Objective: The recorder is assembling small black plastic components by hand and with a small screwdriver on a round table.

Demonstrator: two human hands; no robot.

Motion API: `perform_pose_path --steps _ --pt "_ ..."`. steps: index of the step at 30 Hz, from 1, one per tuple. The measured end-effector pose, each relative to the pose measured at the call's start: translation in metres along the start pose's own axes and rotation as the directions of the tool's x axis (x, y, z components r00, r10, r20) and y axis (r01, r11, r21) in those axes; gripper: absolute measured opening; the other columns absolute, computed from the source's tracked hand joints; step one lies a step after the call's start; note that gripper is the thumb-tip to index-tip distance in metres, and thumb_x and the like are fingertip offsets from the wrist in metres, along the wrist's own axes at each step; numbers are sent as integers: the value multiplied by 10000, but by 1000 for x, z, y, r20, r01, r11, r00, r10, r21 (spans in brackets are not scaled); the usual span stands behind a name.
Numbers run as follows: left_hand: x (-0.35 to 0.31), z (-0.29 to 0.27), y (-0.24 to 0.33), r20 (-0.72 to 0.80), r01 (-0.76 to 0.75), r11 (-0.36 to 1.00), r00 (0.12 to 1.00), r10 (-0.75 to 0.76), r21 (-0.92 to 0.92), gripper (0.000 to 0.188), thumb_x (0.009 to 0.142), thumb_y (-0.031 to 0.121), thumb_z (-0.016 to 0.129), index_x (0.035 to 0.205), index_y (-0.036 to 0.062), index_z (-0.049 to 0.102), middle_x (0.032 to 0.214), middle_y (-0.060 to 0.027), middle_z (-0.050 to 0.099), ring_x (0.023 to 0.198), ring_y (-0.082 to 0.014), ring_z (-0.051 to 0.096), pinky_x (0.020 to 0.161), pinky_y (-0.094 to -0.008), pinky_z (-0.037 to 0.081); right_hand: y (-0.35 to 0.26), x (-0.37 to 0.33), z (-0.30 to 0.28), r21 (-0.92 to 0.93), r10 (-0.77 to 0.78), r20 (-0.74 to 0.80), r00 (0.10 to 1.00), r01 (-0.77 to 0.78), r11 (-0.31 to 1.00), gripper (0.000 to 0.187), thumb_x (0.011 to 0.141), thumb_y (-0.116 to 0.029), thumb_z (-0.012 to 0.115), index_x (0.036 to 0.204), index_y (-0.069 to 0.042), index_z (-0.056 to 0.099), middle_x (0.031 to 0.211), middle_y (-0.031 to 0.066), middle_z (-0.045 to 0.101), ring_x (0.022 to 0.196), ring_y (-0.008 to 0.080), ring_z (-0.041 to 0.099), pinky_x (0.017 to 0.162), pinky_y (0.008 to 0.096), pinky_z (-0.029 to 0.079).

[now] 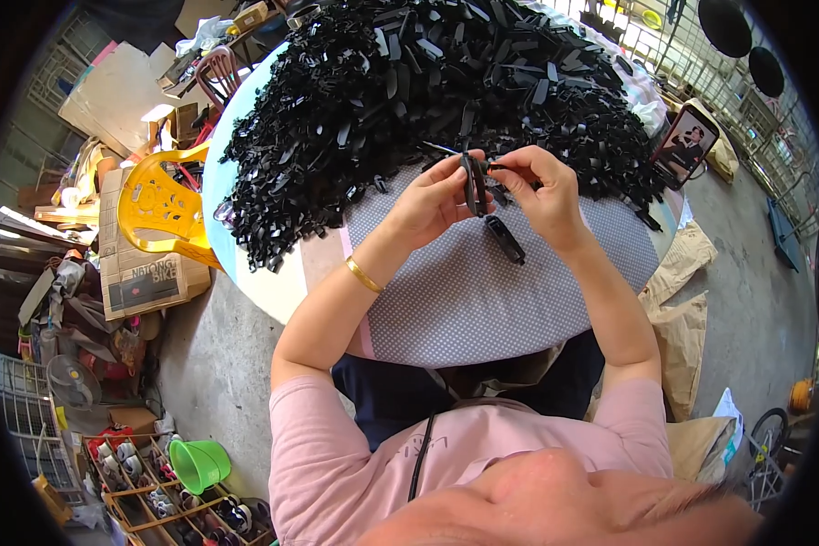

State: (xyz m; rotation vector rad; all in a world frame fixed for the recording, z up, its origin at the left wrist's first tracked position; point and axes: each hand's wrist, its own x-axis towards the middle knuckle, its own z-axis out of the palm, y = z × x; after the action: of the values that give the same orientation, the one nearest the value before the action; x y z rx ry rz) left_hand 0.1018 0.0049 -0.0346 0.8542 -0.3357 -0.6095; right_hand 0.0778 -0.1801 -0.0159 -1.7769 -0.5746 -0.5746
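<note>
Left grip (428, 202) clasped a black part (472, 187); right grip (550, 196) stood nearly closed beside it, hold unclear. Two-handed fitting appeared underway, next requiring steadiness.

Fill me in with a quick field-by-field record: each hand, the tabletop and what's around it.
Left hand: holds a slim black part
Right hand: fingers at that part's right side; anything pinched is too small to identify
Near hands: elongated black piece lying on the patterned cloth
Far side of table: broad heap of black pieces
Table's right: phone, screen lit
Table's left: yellow chair
Floor, lower left: green bucket
</note>
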Motion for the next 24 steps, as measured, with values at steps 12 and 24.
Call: perform_pose_path --steps 12,24 --pt "-7 13 7 -70 33 999 997 -31 29 374 920 211 464 1192 -46 467 1112 -155 557 932 -262 609 794 -335 526 -5 0 0 -85 -292 31 956 294 952 139 724 0 672 854 -19 628 822 81 623 694 166 612 552 235 498" --pt "-14 11 -1 -14 21 930 1000 -17 368 292 918 179 486 1159 16 506 920 -68 607 676 -84 543 566 -201 429 -8 -2 2 -97 -229 -80 970 221 971 146 738 -7 669 878 -18 627 816 79 633 657 141 616 542 226 492"
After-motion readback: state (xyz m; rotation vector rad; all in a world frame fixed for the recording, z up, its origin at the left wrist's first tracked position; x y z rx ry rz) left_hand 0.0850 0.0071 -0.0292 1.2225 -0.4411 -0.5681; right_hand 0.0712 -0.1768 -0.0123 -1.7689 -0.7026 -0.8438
